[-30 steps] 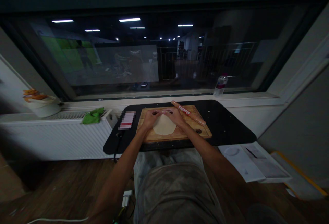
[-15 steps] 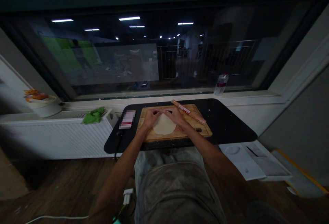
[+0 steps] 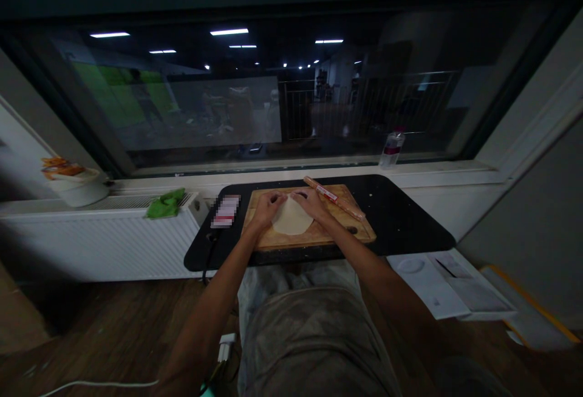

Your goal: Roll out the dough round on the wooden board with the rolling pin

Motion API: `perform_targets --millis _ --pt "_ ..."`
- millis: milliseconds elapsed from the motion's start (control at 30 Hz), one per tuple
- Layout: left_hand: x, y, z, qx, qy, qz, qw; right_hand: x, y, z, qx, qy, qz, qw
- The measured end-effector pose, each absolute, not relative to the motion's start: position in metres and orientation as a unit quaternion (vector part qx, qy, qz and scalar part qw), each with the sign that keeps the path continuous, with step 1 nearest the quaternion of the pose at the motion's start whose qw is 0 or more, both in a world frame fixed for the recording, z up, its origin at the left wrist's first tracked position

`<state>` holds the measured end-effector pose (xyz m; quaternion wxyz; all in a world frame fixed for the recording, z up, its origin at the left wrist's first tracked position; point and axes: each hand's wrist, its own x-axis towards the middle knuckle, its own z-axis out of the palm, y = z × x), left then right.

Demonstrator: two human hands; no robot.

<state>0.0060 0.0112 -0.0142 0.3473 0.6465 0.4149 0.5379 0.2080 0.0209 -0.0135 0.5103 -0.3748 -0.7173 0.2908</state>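
A flat, pale sheet of dough (image 3: 293,217) lies on a wooden cutting board (image 3: 364,235), its far edge between my hands. My left hand (image 3: 270,207) is curled at the far left edge of the dough, thumb and fingers closed on it. On the far right edge, my right hand (image 3: 311,203) pinches the dough in the same way. The fingertips are close together and partly hidden by the backs of the hands. A rolling pin (image 3: 334,198) with a red and white label rests slantwise across the right side of the board.
The board is on a black tabletop (image 3: 410,227) with a blurred-out rectangle (image 3: 226,211) at left. Beyond stand a window sill with a plastic bottle (image 3: 392,149), a radiator (image 3: 104,245) with a green cloth (image 3: 166,203), and a white pot (image 3: 79,187). A white box (image 3: 483,291) is low at right.
The near edge of the dough has drawn slightly away from me, toward my hands. Both hands stay nearly in place at its far edge.
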Motion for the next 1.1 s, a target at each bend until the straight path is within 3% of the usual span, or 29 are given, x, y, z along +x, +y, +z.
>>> perform_targets --millis 200,1100 --pt "0.0052 0.0092 -0.0142 0.659 0.409 0.543 0.322 0.2091 0.0222 -0.0137 -0.365 -0.728 0.294 0.501" --pt "0.0062 0.0126 -0.0180 0.619 0.388 0.541 0.416 0.2070 0.0137 -0.0070 -0.366 -0.712 0.316 0.510"
